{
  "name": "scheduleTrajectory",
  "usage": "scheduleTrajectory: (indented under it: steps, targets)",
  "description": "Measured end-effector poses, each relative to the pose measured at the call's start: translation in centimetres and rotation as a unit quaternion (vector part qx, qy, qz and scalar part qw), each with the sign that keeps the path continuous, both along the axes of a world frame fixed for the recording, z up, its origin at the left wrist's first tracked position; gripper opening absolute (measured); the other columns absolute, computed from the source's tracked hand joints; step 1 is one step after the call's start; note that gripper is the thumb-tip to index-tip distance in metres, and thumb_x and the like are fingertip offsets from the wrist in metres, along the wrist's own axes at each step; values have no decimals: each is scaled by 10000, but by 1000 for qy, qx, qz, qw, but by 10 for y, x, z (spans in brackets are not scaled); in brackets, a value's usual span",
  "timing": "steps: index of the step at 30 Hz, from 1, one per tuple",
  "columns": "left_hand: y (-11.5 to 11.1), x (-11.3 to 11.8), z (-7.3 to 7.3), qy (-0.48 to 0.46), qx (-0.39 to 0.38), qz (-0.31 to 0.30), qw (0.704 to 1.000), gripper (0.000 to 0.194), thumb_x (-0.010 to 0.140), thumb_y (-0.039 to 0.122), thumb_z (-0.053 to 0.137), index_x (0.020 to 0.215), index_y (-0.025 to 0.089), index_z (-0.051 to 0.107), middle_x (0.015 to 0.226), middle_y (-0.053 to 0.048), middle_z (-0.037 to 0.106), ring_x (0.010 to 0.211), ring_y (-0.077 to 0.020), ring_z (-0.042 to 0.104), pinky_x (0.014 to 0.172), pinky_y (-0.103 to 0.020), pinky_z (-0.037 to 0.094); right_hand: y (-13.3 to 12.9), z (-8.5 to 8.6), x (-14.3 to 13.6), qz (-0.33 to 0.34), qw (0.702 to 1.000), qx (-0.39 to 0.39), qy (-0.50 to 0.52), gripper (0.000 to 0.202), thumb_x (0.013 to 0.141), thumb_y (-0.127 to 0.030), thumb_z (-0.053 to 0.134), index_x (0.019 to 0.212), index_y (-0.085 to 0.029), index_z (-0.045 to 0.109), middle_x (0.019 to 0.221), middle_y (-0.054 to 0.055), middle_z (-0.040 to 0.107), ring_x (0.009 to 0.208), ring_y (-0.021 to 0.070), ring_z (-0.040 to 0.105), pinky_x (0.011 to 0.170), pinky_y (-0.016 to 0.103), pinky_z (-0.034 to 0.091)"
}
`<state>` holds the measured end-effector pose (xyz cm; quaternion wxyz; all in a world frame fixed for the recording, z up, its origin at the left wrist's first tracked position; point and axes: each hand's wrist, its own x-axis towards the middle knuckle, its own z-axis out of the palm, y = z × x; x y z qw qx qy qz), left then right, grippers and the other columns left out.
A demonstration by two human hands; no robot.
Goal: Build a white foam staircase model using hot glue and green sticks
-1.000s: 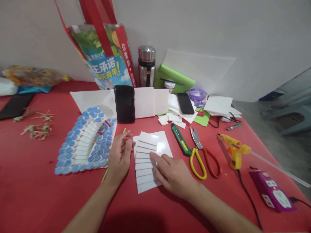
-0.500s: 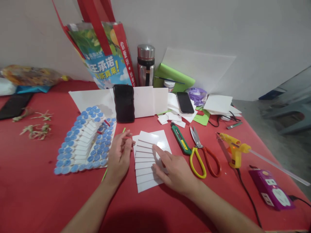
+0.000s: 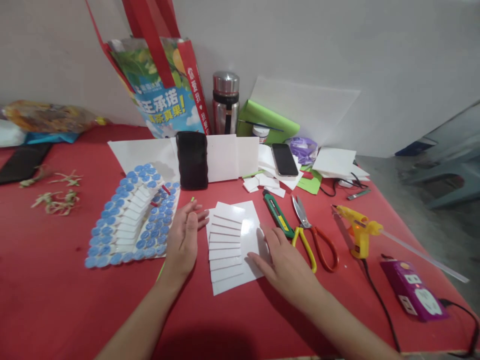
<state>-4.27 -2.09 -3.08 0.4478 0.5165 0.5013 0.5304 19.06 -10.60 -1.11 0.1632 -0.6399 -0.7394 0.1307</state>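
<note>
A white board (image 3: 250, 220) lies flat on the red table, with several overlapping white strips (image 3: 225, 245) stacked like steps on its left part. My left hand (image 3: 183, 237) rests at the board's left side, fingers apart, the fingertips close to its edge. At the right side my right hand (image 3: 283, 260) is open, thumb and fingers spread over the board's right edge, holding nothing. Left of my left hand sits a panel covered with blue paper rolls (image 3: 108, 242), with a similar run of white steps (image 3: 129, 220) on it. A thin green strip (image 3: 160, 272) lies partly under my left wrist.
Right of the board lie a green utility knife (image 3: 278, 215), scissors (image 3: 315, 235), a yellow glue gun (image 3: 358, 230) with its cord, and a purple power socket (image 3: 414, 290). Behind stand a black case (image 3: 192, 160), a steel flask (image 3: 225, 102), a phone (image 3: 285, 160) and a shopping bag (image 3: 161, 95).
My right hand has moved right, off the white strips to the board's right edge. My left hand has stayed nearly in place, its fingers a little more spread.
</note>
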Motion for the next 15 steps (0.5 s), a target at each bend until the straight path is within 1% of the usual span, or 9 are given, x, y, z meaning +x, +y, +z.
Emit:
scheduleTrajectory:
  steps: [3,5,6,8,10,12,15]
  targets:
    - [2,1,-4,-31,-14,-20,999,487,1039,570,517,1362,210,576,1338,-136,627,1171,-263,714,1063,-506,579,-7,3,0,17,999,31,0,456,1053,-374,524,1427,-119,473,1128,170,661,744,248,681,553,325,467]
    - [6,0,-9,-54,-24,-31,998,481,1044,556,514,1366,203,569,1319,-137,639,1207,-266,700,1100,-513,551,-9,7,-2,62,996,64,5,386,1078,-315,462,1427,-152,486,1074,133,667,742,227,663,564,306,431]
    - [8,0,-11,-65,-27,-36,997,481,1048,551,507,1371,199,565,1309,-138,645,1229,-269,690,1115,-514,539,-10,10,-3,98,992,72,9,355,1082,-278,437,1414,-171,502,1061,117,668,737,211,649,572,300,413]
    - [11,0,-15,-80,-28,-49,995,483,1054,547,493,1379,197,560,1299,-140,653,1268,-276,671,1138,-517,516,-10,15,-6,184,981,60,5,310,1069,-212,420,1344,-208,562,1027,81,666,705,177,603,573,289,363]
    - [13,-1,-17,-91,-29,-63,993,488,1057,551,486,1393,202,551,1308,-141,652,1291,-280,660,1155,-525,498,-8,18,-11,251,967,26,-19,277,1038,-182,450,1257,-229,612,988,53,658,680,160,552,565,291,302]
    - [14,-1,-18,-99,-30,-69,992,495,1057,556,480,1398,203,543,1316,-143,646,1290,-282,660,1161,-533,489,-6,18,-15,283,958,2,-47,276,1019,-169,472,1235,-243,626,974,41,657,687,161,530,568,299,262]
    - [13,-2,-18,-103,-24,-73,992,493,1060,553,467,1398,201,538,1322,-145,636,1292,-280,658,1164,-528,485,-5,14,-20,285,957,-7,-59,324,1040,-190,454,1333,-241,583,988,44,664,684,164,515,572,311,245]
